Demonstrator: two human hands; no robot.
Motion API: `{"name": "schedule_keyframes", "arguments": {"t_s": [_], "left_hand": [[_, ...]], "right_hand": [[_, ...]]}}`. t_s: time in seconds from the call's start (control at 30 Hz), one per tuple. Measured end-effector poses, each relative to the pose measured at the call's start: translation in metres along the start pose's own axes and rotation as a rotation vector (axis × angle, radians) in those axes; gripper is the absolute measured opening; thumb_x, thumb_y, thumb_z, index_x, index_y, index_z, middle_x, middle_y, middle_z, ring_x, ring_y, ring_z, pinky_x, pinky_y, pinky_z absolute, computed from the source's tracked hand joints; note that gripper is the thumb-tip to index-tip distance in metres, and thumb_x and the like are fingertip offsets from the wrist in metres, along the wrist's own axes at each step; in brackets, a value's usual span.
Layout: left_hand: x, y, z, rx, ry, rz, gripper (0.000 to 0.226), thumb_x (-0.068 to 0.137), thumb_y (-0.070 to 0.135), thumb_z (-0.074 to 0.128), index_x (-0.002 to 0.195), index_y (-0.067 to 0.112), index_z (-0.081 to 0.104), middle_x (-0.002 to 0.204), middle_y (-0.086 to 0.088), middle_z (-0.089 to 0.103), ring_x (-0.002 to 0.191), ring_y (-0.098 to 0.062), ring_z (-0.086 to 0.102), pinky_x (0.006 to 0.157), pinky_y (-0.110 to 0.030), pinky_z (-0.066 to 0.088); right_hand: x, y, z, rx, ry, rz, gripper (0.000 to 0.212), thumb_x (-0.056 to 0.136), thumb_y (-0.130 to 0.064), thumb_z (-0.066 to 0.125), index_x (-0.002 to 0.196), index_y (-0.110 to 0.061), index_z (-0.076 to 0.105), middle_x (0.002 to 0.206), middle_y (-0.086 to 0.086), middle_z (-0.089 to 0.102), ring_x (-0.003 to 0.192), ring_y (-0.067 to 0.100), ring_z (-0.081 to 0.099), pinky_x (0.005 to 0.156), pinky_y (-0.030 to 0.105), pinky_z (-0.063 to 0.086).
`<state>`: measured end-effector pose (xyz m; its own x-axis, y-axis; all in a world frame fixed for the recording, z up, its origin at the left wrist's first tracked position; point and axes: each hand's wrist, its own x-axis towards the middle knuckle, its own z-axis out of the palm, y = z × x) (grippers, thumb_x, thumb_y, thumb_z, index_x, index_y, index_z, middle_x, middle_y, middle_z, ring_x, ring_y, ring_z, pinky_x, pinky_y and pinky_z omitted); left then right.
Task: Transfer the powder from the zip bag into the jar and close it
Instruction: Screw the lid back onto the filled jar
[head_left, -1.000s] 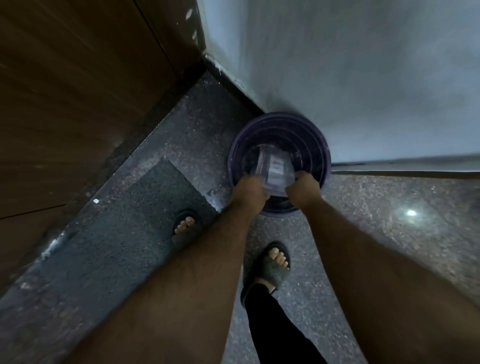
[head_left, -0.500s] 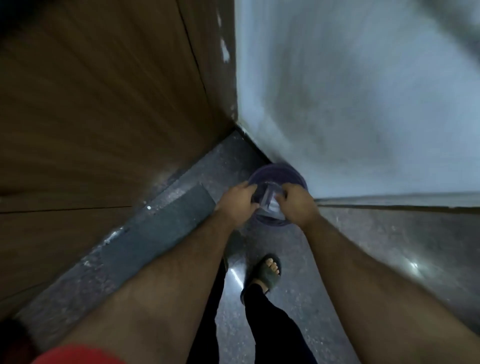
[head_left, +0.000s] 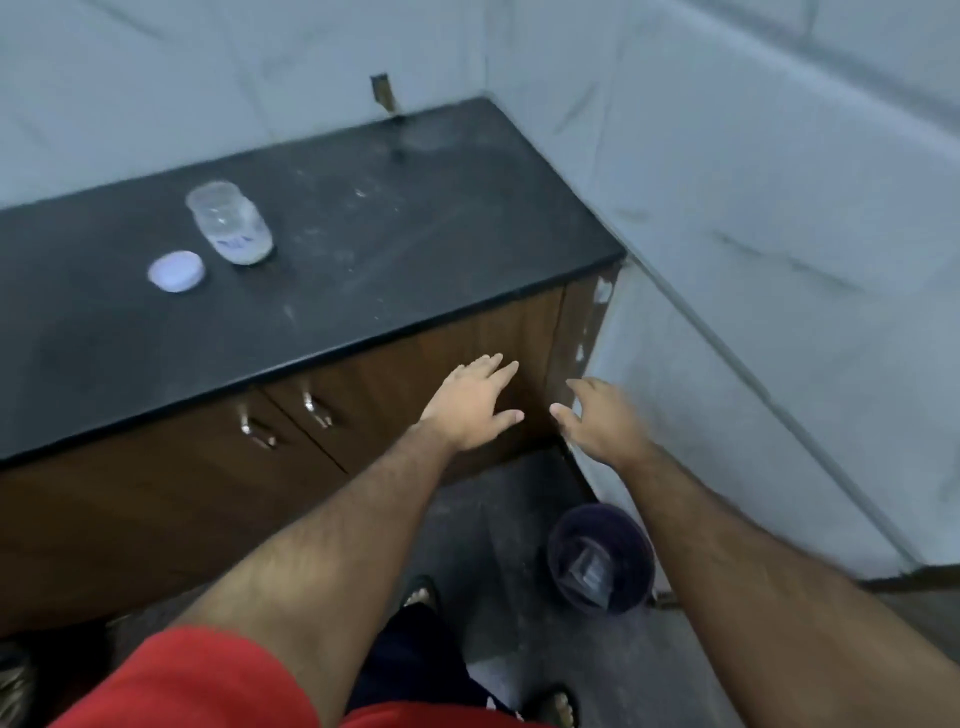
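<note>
A clear jar (head_left: 231, 222) with white powder at its bottom stands open on the black countertop (head_left: 363, 249). Its white lid (head_left: 175, 270) lies flat just to the left of it. The clear zip bag (head_left: 589, 570) lies inside a dark purple bin (head_left: 600, 558) on the floor by the wall. My left hand (head_left: 475, 402) and my right hand (head_left: 602, 418) hover with fingers spread in front of the brown cabinet (head_left: 405, 384), both holding nothing, well above the bin and to the right of the jar.
Two metal handles (head_left: 317, 410) sit on the cabinet doors below the counter edge. A pale wall (head_left: 753, 260) runs along the right side. My sandalled feet (head_left: 421, 592) stand on the grey floor near the bin.
Both hands let go of the zip bag, which now lies in the bin, and rose to cabinet height. The view lifted from the floor to the countertop.
</note>
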<state>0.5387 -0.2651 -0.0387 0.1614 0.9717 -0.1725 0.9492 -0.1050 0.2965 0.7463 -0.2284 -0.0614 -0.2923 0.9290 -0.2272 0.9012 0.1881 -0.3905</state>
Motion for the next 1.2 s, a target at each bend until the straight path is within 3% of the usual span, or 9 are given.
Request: {"name": "schedule_keyframes", "arguments": {"t_s": [0.2, 0.53, 0.87, 0.93, 1.03, 1.2], "left_hand": [[-0.009, -0.068, -0.075, 0.018, 0.165, -0.087, 0.074, 0.096, 0.049, 0.053, 0.157, 0.022, 0.021, 0.165, -0.005, 0.019, 0.153, -0.022, 0.014, 0.124, -0.041, 0.014], [-0.015, -0.227, -0.168, -0.009, 0.312, -0.224, 0.074, 0.096, 0.043, 0.057, 0.157, 0.019, 0.022, 0.165, -0.006, 0.02, 0.152, -0.023, 0.018, 0.123, -0.038, 0.02], [-0.002, -0.307, -0.195, -0.176, 0.507, -0.381, 0.062, 0.093, 0.034, 0.06, 0.15, 0.019, 0.038, 0.156, -0.003, 0.038, 0.137, -0.029, 0.043, 0.109, -0.042, 0.04], [0.004, -0.315, -0.2, -0.178, 0.574, -0.391, 0.058, 0.094, 0.028, 0.059, 0.148, 0.017, 0.041, 0.154, -0.003, 0.041, 0.137, -0.026, 0.044, 0.111, -0.034, 0.037], [0.008, -0.325, -0.208, -0.181, 0.665, -0.455, 0.053, 0.093, 0.022, 0.059, 0.144, 0.017, 0.046, 0.149, 0.0, 0.046, 0.137, -0.018, 0.042, 0.102, -0.015, 0.026], [0.016, -0.349, -0.203, -0.247, 0.639, -0.663, 0.069, 0.093, 0.034, 0.061, 0.153, 0.018, 0.032, 0.158, 0.0, 0.035, 0.147, -0.015, 0.031, 0.117, -0.038, 0.032]], "right_hand": [[0.05, -0.089, -0.043, -0.036, 0.109, -0.162, 0.069, 0.096, -0.059, 0.046, 0.148, -0.014, 0.045, 0.156, 0.011, 0.041, 0.146, 0.028, 0.033, 0.116, 0.049, 0.034], [0.132, -0.258, -0.04, 0.009, 0.108, -0.276, 0.068, 0.095, -0.047, 0.058, 0.152, -0.017, 0.037, 0.16, 0.008, 0.034, 0.148, 0.028, 0.028, 0.117, 0.046, 0.032], [0.216, -0.346, -0.04, 0.112, 0.075, -0.425, 0.067, 0.092, -0.038, 0.064, 0.151, -0.016, 0.04, 0.156, 0.004, 0.041, 0.145, 0.026, 0.034, 0.116, 0.042, 0.033], [0.237, -0.357, -0.039, 0.123, 0.048, -0.453, 0.067, 0.092, -0.038, 0.064, 0.151, -0.017, 0.039, 0.155, 0.002, 0.042, 0.144, 0.024, 0.035, 0.116, 0.04, 0.034], [0.266, -0.375, -0.04, 0.141, -0.015, -0.493, 0.068, 0.091, -0.037, 0.065, 0.151, -0.019, 0.038, 0.155, 0.001, 0.042, 0.143, 0.024, 0.037, 0.114, 0.037, 0.035], [0.304, -0.399, -0.032, 0.164, -0.134, -0.542, 0.073, 0.087, -0.035, 0.071, 0.151, -0.022, 0.037, 0.152, 0.003, 0.046, 0.139, 0.024, 0.042, 0.112, 0.04, 0.039]]}}
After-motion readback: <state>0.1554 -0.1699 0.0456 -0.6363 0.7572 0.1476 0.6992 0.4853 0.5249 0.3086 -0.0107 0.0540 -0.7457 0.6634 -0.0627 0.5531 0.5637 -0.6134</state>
